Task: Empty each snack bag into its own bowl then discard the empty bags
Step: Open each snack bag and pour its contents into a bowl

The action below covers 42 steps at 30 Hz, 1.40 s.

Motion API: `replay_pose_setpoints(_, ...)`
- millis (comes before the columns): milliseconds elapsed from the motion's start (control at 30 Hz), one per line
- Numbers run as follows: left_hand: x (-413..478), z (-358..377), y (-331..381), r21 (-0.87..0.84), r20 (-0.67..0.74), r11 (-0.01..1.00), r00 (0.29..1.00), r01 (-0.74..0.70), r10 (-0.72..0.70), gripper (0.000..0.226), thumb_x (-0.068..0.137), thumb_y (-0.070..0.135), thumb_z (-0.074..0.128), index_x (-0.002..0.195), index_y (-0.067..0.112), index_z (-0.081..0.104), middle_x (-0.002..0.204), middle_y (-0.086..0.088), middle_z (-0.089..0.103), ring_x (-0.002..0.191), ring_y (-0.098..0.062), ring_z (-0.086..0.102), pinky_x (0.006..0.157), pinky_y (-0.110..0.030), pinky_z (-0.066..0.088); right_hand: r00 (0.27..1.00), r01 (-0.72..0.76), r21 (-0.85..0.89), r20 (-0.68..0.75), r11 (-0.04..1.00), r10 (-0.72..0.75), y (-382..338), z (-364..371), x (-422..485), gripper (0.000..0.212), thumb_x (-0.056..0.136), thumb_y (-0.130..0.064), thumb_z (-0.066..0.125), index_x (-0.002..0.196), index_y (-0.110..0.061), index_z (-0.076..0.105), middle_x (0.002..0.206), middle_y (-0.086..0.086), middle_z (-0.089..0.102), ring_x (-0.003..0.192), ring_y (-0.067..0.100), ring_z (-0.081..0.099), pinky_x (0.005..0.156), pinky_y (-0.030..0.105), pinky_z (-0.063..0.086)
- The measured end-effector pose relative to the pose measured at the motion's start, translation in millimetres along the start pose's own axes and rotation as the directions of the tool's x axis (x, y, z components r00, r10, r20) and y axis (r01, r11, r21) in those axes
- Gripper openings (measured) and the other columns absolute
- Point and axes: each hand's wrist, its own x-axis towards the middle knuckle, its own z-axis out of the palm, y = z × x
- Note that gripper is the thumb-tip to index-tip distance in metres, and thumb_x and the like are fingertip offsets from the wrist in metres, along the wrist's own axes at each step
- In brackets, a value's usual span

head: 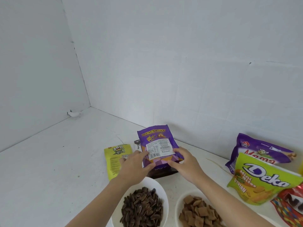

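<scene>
White walls meet in a corner behind a white desk (54,161) that carries everything. Both hands grip a purple foil wafer-cube bag (158,145) with a white nutrition label, held upright with its back panel facing the camera. The left hand (136,166) has its fingers curled around the bag's lower left edge, thumb on the label side; the right hand (185,163) pinches the lower right edge the same way.

Just left of the purple wafer bag, a flat yellow-green sunflower-seed bag (115,159) lies on the desk, partly covered by the left hand. Behind and under the wafer bag a dark brown bag (161,173) lies flat, only its edges showing. Nearer the camera than the wafer bag stand two white bowls: one holds dark striped sunflower seeds (141,208), the other brown square pillow-shaped snacks (199,212). Well to the right of the wafer bag sit a large purple bag (259,149), a lime-green Deka bag (262,177) leaning in front of it, and a red bag (291,205) at the picture's edge.
</scene>
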Motion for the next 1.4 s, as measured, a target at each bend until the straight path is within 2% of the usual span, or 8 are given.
replay_pose_setpoints(267, 9.0, 5.7, -0.3, 0.033, 0.123, 0.999, 0.992, 0.035, -0.039, 0.056, 0.094, 0.069, 0.047, 0.142, 0.039, 0.047, 0.145, 0.011, 0.05, 0.136, -0.016, 0.044, 0.109, -0.052, 0.027, 0.994, -0.032, -0.083, 0.105, 0.996, 0.041, 24.8, 0.3, 0.3, 0.061, 0.093, -0.033, 0.07, 0.148, -0.031, 0.042, 0.165, 0.002, 0.021, 0.147, 0.018, 0.035, 0.106, 0.021, 0.034)
replay_pose_setpoints(467, 0.7, -10.7, 41.3, -0.144, -0.06, 0.959, 0.969, -0.244, 0.238, 0.032, 0.098, 0.051, 0.057, 0.129, 0.042, 0.055, 0.132, 0.016, 0.057, 0.126, -0.008, 0.052, 0.112, -0.048, 0.032, 0.967, 0.151, -0.108, -0.192, 0.983, -0.169, 18.0, -48.7, -41.6, 0.027, 0.096, -0.024, 0.065, 0.12, -0.033, 0.059, 0.122, -0.017, 0.058, 0.114, -0.008, 0.05, 0.09, 0.002, 0.034)
replay_pose_setpoints(600, -5.3, -13.0, 96.2, -0.258, -0.177, 0.827, 0.866, -0.499, 0.467, 0.015, 0.095, 0.04, 0.064, 0.096, 0.038, 0.049, 0.1, 0.019, 0.057, 0.098, -0.004, 0.056, 0.099, -0.046, 0.044, 0.849, 0.214, -0.297, -0.414, 0.931, -0.327, 12.1, -100.8, -74.7, 0.014, 0.092, -0.017, 0.068, 0.105, -0.023, 0.065, 0.101, -0.014, 0.061, 0.1, 0.005, 0.056, 0.087, 0.021, 0.044)
replay_pose_setpoints(767, -11.0, 3.2, 164.0, -0.294, -0.062, 0.754, 0.799, -0.588, 0.598, 0.015, 0.096, 0.042, 0.062, 0.102, 0.035, 0.05, 0.112, 0.015, 0.048, 0.095, -0.02, 0.06, 0.097, -0.044, 0.045, 0.796, -0.037, -0.519, -0.532, 0.854, -0.289, 26.0, -166.0, -102.5, 0.008, 0.086, -0.015, 0.072, 0.092, -0.019, 0.067, 0.099, -0.003, 0.067, 0.1, 0.024, 0.057, 0.087, 0.046, 0.047)
replay_pose_setpoints(1000, 3.7, 52.9, 233.5, -0.416, 0.07, 0.724, 0.774, -0.551, 0.63, 0.016, 0.089, 0.037, 0.069, 0.103, 0.038, 0.06, 0.148, 0.007, 0.04, 0.142, -0.011, 0.038, 0.111, -0.055, 0.037, 0.893, -0.254, -0.621, -0.446, 0.742, -0.068, 59.3, -203.4, -125.3, 0.01, 0.085, -0.021, 0.07, 0.08, -0.024, 0.062, 0.104, -0.006, 0.07, 0.106, 0.019, 0.053, 0.085, 0.038, 0.047)
replay_pose_setpoints(1100, 4.8, 63.4, 251.2, -0.512, 0.107, 0.736, 0.817, -0.443, 0.566, 0.019, 0.081, 0.042, 0.065, 0.1, 0.038, 0.064, 0.132, 0.011, 0.049, 0.125, -0.014, 0.053, 0.106, -0.05, 0.047, 0.887, -0.267, -0.66, -0.453, 0.703, -0.088, 66.6, -203.0, -125.5, 0.006, 0.087, -0.018, 0.069, 0.083, -0.023, 0.068, 0.106, -0.007, 0.069, 0.11, 0.019, 0.054, 0.082, 0.036, 0.041)
replay_pose_setpoints(1233, 13.5, 72.7, 257.6, -0.596, 0.089, 0.739, 0.889, -0.314, 0.449, 0.006, 0.096, 0.022, 0.067, 0.1, 0.022, 0.071, 0.124, 0.005, 0.061, 0.115, -0.017, 0.06, 0.097, -0.037, 0.054, 0.892, -0.239, -0.658, -0.439, 0.714, -0.105, 71.0, -203.4, -122.3, 0.016, 0.086, -0.008, 0.07, 0.089, -0.023, 0.073, 0.104, -0.008, 0.066, 0.11, 0.018, 0.053, 0.083, 0.034, 0.029)
replay_pose_setpoints(1400, 16.9, 53.7, 244.3, -0.623, 0.03, 0.709, 0.896, -0.329, 0.442, 0.009, 0.095, 0.015, 0.067, 0.098, 0.018, 0.075, 0.12, 0.005, 0.066, 0.11, -0.014, 0.064, 0.079, -0.017, 0.049, 0.837, -0.149, -0.596, -0.501, 0.789, -0.22, 67.9, -197.0, -117.8, 0.026, 0.078, 0.004, 0.074, 0.081, -0.022, 0.073, 0.091, -0.007, 0.066, 0.095, 0.021, 0.059, 0.082, 0.035, 0.029)
